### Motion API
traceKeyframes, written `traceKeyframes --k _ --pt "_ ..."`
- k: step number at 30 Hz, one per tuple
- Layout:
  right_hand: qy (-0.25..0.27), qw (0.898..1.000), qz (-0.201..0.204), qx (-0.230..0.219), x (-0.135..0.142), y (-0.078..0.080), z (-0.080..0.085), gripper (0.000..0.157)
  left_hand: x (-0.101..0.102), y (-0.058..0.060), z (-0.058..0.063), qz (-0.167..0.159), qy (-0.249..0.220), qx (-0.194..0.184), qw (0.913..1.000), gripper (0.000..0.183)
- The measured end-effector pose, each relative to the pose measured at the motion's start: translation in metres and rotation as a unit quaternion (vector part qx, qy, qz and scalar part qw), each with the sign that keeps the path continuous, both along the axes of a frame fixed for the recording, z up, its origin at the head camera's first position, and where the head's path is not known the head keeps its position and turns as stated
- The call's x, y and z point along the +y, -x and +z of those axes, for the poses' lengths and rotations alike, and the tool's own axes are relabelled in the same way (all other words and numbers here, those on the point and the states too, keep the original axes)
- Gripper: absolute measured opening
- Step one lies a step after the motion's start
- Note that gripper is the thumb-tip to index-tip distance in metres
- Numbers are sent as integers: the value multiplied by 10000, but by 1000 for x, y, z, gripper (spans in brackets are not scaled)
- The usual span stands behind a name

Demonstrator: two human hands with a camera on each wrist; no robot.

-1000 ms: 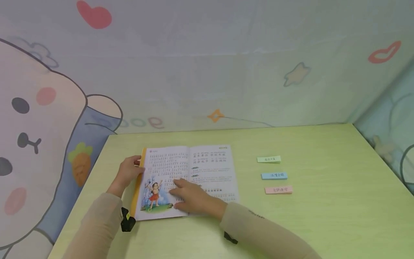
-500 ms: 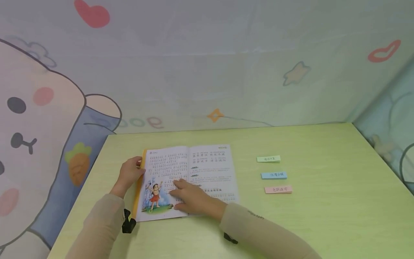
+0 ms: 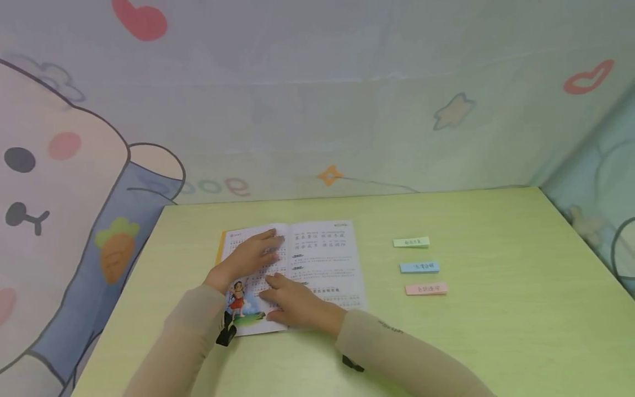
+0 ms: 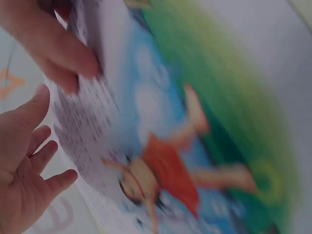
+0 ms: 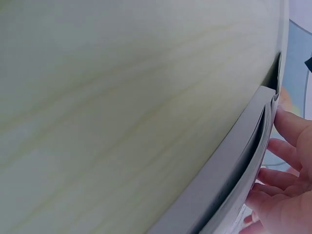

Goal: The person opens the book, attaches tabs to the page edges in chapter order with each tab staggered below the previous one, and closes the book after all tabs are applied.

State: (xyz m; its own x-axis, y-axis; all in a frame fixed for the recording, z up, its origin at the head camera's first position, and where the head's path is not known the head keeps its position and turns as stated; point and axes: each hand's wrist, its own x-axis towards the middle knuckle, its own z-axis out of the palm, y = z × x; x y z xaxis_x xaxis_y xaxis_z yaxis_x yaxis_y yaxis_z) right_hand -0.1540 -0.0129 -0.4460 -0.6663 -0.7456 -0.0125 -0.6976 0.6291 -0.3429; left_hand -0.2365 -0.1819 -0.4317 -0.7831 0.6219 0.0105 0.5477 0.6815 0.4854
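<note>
Soft light on the table (image 3: 496, 336), faint shadow by the left sleeve (image 3: 176, 342) — left wrist view's illustration (image 4: 170, 170) blurry

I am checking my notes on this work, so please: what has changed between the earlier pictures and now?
The left grip came away from the yellow left edge of the open book and moved right, over the left page. The right grip stayed on the book; the green paper strip, blue paper strip and pink paper strip stayed put.

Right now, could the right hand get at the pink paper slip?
Likely yes. The right hand rests on the open book, seemingly gripping nothing, and the pink paper slip lies on the table beyond the book's right edge, with nothing visible standing between them.
</note>
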Motion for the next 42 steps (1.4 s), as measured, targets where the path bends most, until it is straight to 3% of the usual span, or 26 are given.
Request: traceKeyframes --k 3,7,18,30,42 --pt "66 9999 42 87 -1 1 1 46 12 3 2 -152 104 -146 9997 50" --pt "91 9999 35 56 -2 2 -2 44 17 3 -3 -66 312 -404 9987 58" --pt "-174 9998 -108 72 -4 -1 -2 43 17 -1 -5 18 124 -664 9977 62" --pt "-270 9995 -122 93 -5 -2 -5 45 19 0 -6 99 273 -713 9970 62" --pt "-89 9998 -117 116 -2 -2 -6 45 17 2 -10 102 9 -889 9960 62"
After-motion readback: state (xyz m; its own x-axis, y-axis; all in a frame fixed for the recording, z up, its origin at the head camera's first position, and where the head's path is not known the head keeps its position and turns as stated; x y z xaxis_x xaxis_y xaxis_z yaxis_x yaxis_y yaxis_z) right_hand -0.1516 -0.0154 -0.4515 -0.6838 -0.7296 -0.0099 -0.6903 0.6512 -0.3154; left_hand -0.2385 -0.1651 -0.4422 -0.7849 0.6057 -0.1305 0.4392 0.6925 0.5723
